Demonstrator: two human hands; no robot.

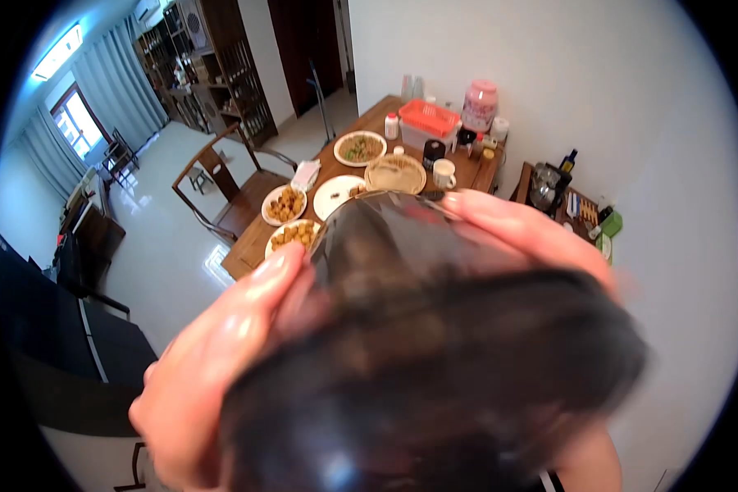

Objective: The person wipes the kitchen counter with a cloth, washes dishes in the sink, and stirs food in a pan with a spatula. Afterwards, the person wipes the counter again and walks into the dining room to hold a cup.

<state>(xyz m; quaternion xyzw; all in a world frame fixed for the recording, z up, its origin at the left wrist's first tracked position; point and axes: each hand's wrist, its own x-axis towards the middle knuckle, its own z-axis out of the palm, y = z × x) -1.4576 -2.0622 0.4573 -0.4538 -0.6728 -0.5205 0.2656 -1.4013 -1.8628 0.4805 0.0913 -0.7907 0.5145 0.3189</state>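
Observation:
A large dark, glossy, partly see-through vessel or cover [435, 353] fills the lower middle of the head view, very close and blurred; its exact kind is unclear. My left hand [209, 361] grips its left side, with the thumb along the upper edge. On the far right side, my right hand [541, 234] holds it too, fingers stretched along the top rim. Beyond the rim stands a wooden table [246, 254]. A plate of brown chunks of food [291, 234] shows just past my left thumb. A white plate [330, 199] is partly hidden behind the dark thing.
On the table are a plate of greens and mince [361, 148], a round tan dish [395, 174], a white mug [444, 172], a red-lidded box [429, 119] and a pink jar [480, 105]. A wooden chair [230, 184] stands left; a wall [631, 123] is at right.

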